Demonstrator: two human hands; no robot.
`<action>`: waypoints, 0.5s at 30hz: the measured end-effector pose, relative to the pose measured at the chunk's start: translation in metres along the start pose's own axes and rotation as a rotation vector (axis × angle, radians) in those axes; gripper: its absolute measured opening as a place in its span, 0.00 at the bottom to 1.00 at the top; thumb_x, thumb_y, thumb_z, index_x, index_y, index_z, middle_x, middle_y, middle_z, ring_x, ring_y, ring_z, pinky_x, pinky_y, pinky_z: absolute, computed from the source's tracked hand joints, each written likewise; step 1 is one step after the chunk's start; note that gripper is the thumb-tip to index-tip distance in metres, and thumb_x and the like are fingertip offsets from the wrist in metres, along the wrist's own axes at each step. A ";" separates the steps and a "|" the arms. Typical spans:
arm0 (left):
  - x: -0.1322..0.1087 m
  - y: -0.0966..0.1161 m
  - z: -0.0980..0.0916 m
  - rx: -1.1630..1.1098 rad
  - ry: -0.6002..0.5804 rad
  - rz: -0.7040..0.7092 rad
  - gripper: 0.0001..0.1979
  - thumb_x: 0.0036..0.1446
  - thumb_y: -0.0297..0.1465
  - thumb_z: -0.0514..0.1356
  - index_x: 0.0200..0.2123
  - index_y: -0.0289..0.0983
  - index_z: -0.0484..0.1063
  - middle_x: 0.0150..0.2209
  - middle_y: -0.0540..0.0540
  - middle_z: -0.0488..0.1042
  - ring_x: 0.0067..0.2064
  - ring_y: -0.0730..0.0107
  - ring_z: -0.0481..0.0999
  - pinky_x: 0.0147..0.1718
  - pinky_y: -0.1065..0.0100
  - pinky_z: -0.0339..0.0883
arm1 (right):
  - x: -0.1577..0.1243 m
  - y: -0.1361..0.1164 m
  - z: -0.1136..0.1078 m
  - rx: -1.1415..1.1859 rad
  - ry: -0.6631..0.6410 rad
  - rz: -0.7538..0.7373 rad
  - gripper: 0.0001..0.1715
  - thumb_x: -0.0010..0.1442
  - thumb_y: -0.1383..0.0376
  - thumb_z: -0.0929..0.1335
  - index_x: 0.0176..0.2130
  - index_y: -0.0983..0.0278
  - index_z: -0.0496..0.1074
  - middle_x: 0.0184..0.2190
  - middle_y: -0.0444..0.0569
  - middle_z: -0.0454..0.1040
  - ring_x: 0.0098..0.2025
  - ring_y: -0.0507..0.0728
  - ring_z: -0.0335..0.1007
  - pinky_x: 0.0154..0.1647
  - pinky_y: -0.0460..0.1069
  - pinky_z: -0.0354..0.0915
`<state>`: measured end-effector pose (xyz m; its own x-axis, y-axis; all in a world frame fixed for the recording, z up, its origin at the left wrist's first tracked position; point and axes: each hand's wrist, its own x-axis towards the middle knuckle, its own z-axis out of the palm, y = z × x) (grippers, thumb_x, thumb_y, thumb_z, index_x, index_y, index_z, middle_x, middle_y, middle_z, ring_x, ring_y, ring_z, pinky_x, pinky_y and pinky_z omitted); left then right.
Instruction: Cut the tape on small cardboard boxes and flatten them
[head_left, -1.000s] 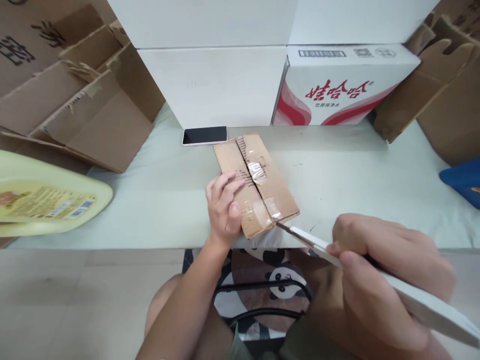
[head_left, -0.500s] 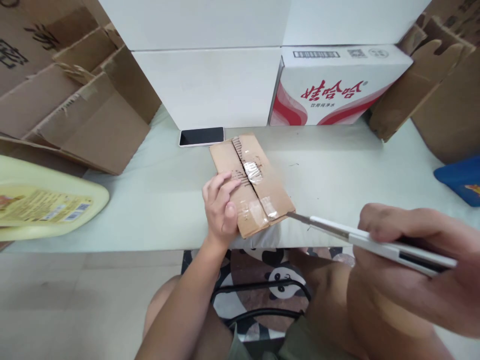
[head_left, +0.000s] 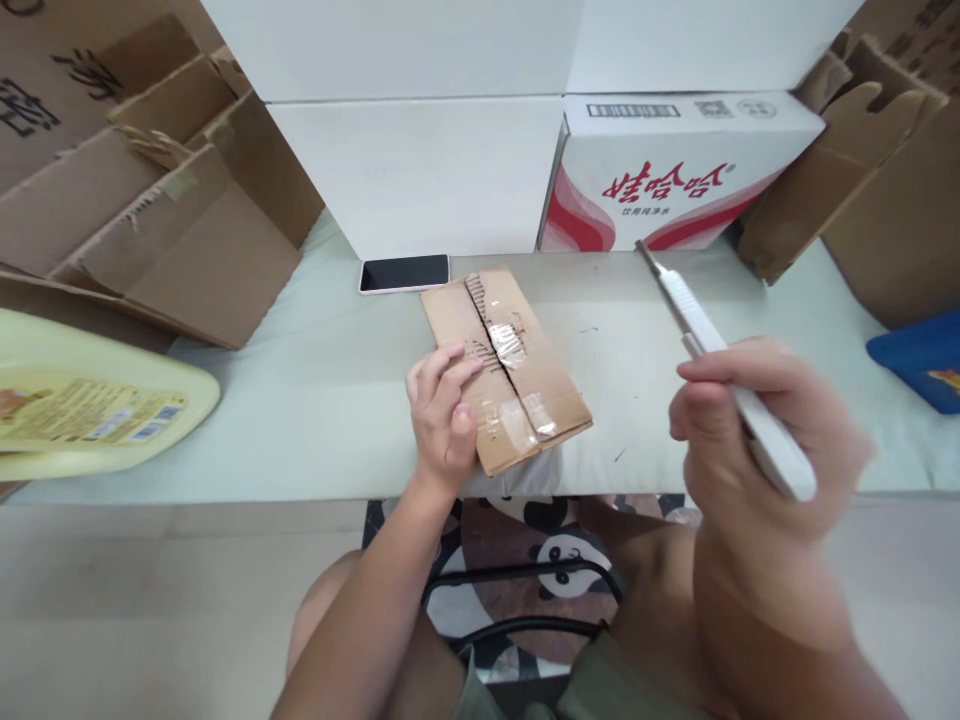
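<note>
A small flat cardboard box (head_left: 544, 375) lies at an angle near the front edge of the covered table. Its flaps meet along a dark slit, with strips of clear tape across it. My left hand (head_left: 444, 410) grips the box's left side, fingers curled over the top and thumb against the lower left part. To the right, my right hand (head_left: 757, 430) is closed around a white utility knife (head_left: 701, 320), raised clear of the box. The knife's blade is out and points up and away from me. Part of its handle is hidden by my fingers.
A phone (head_left: 405, 273) lies behind the box, before a white carton (head_left: 420, 180). A red-and-white printed carton (head_left: 667, 185) stands beside it. Open cardboard boxes (head_left: 187, 230) and a yellow bottle (head_left: 105, 400) are at left; a blue object (head_left: 919, 360) is at right.
My right hand has swung the utility knife up and away from the box's near right corner, turning the blade from leftward to forward. My left hand and the box have hardly moved.
</note>
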<state>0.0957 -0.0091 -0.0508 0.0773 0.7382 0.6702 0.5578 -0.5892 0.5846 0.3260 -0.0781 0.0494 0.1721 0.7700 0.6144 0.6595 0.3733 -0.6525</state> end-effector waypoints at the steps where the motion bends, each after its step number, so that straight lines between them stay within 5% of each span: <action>1: 0.000 0.000 0.000 -0.009 0.006 0.007 0.26 0.71 0.45 0.43 0.51 0.41 0.76 0.57 0.39 0.77 0.59 0.53 0.75 0.60 0.49 0.65 | 0.002 -0.001 0.001 -0.015 0.018 -0.032 0.03 0.66 0.64 0.73 0.40 0.58 0.75 0.32 0.43 0.73 0.27 0.51 0.67 0.29 0.50 0.62; 7: 0.001 0.000 0.000 0.008 0.006 0.007 0.26 0.71 0.45 0.42 0.50 0.41 0.76 0.57 0.39 0.77 0.59 0.53 0.75 0.59 0.49 0.65 | 0.003 -0.009 0.005 -0.149 0.139 0.021 0.11 0.59 0.66 0.77 0.38 0.59 0.73 0.25 0.39 0.72 0.21 0.49 0.64 0.24 0.47 0.60; 15: 0.001 0.000 0.000 -0.013 0.016 0.018 0.25 0.71 0.44 0.43 0.50 0.39 0.77 0.57 0.38 0.77 0.59 0.52 0.75 0.60 0.50 0.65 | 0.003 0.014 0.019 -0.125 0.055 0.006 0.09 0.63 0.62 0.74 0.43 0.59 0.73 0.30 0.42 0.77 0.25 0.51 0.70 0.29 0.47 0.67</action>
<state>0.0954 -0.0082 -0.0499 0.0737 0.7223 0.6876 0.5455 -0.6064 0.5785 0.3216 -0.0610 0.0341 0.2140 0.7416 0.6358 0.7437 0.2984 -0.5983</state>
